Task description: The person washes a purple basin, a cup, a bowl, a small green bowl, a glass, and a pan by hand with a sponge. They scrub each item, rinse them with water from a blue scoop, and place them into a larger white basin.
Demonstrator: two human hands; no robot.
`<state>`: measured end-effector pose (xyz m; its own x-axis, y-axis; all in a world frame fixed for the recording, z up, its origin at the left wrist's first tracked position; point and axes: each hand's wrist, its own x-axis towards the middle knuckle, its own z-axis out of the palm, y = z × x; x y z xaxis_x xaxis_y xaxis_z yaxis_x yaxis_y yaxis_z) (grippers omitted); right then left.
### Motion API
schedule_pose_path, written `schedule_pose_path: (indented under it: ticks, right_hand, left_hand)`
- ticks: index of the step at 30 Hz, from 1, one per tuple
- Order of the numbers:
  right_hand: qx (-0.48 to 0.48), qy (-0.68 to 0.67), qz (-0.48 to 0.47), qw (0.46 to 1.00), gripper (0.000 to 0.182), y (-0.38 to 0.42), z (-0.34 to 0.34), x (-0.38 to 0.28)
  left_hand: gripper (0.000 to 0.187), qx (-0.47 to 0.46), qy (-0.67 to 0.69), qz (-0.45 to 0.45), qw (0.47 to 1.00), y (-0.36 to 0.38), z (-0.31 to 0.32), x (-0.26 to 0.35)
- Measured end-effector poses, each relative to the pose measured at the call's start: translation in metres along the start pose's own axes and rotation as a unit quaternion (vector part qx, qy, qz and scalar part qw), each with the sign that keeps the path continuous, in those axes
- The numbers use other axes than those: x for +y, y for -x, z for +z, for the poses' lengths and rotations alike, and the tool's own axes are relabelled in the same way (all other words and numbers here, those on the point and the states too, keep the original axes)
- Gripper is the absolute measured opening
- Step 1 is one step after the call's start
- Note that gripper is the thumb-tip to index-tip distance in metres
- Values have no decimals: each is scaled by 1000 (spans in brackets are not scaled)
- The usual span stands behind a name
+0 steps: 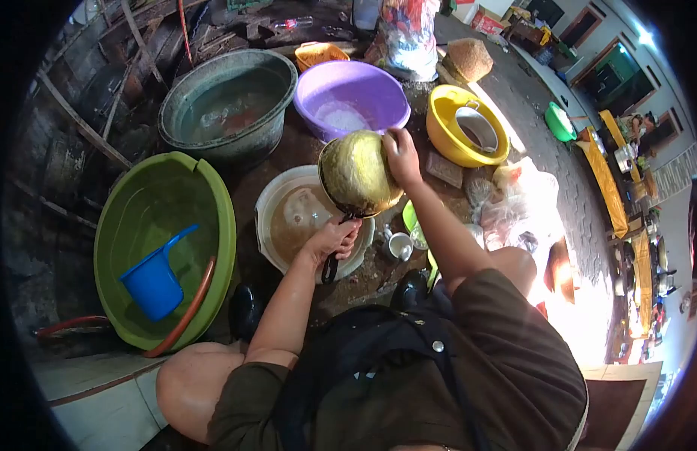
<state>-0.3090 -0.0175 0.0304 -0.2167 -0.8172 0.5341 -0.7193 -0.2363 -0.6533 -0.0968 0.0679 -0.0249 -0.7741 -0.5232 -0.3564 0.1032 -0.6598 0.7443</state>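
A saucepan (356,171) with a worn yellowish underside is tilted over a white basin (264,225) of cloudy brown water. My left hand (333,240) is wrapped round its black handle. On the pan's far right edge, my right hand (402,159) is closed with bent fingers; whether anything else is in that hand is hidden. A white cup (399,246) and a light green dish (411,216) sit on the wet ground just right of the basin.
To the left lies a green tub (108,248) with a blue dipper (154,289) and an orange hose (190,316). Behind are a dark water tub (281,98), a purple basin (386,90) and a yellow basin (444,113) holding a metal pot (477,128). Plastic bags (517,203) lie right.
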Motion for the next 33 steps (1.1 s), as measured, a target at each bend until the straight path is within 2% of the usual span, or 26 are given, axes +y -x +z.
schedule_pose_path:
  ticks: [1,3,5,7,9,11,12,13,15,17,19,21,23,24,25,26,27,28,30,31,33]
  right_hand:
    - [26,6,21,999,27,14,-2,0]
    - [68,-9,-30,997,24,48,4,-18]
    - [33,5,-144,989,34,80,13,-34]
    - [-36,12,-223,974,43,79,11,-60]
    - [-100,10,-260,960,39,54,11,-64]
    - [-102,-6,-221,970,31,19,15,-49]
    - [-101,-44,-123,986,25,4,2,-63]
    - [-52,-8,-73,996,23,-11,9,-44]
    - [-48,-37,91,994,27,-17,0,-10]
    - [3,-43,200,979,32,7,-3,-1]
    - [83,-95,125,984,31,52,11,-6]
    - [121,-68,27,990,28,91,26,-25]
    - [97,-19,-148,984,33,98,34,-37]
    - [31,9,-183,983,40,92,26,-59]
    - [-20,23,-256,966,35,82,25,-69]
    - [-78,96,-307,944,32,70,20,-78]
    - [-136,168,-353,910,28,59,15,-87]
    - [-135,171,-356,909,28,49,16,-87]
    - [-170,211,-234,934,24,24,20,-91]
    - [-164,214,-246,931,24,9,20,-90]
    - [-177,214,-4,961,26,-18,18,-72]
  left_hand:
    - [31,7,6,0,1000,0,0,1]
    - [31,0,29,2,1000,-5,-2,0]
    - [32,61,17,-15,998,-7,-2,-1]
    - [32,48,16,-16,999,-8,-7,-4]
    - [33,32,12,-21,999,-8,-9,-5]
    - [34,44,-15,-20,999,-5,-4,1]
    - [34,43,-13,-20,999,-4,2,1]
    - [35,35,-7,-14,999,-1,8,1]
    - [36,26,-8,-1,1000,-1,8,6]
    - [36,4,37,29,999,-5,2,5]
    - [36,13,47,42,998,-8,-4,8]
    - [35,28,52,49,997,-9,-8,9]
    - [34,66,75,2,995,-12,-8,7]
    - [34,67,74,2,995,-12,-7,4]
    - [32,72,17,20,997,-12,-5,0]
    - [30,76,-40,39,995,-13,-2,-3]
    - [30,74,-40,43,996,-15,3,-5]
    - [28,91,-71,40,993,-17,7,-5]
    - [25,123,-160,61,978,-29,1,-18]
    - [25,124,-162,75,976,-35,-4,-26]
    - [24,114,-178,63,975,-38,-11,-36]
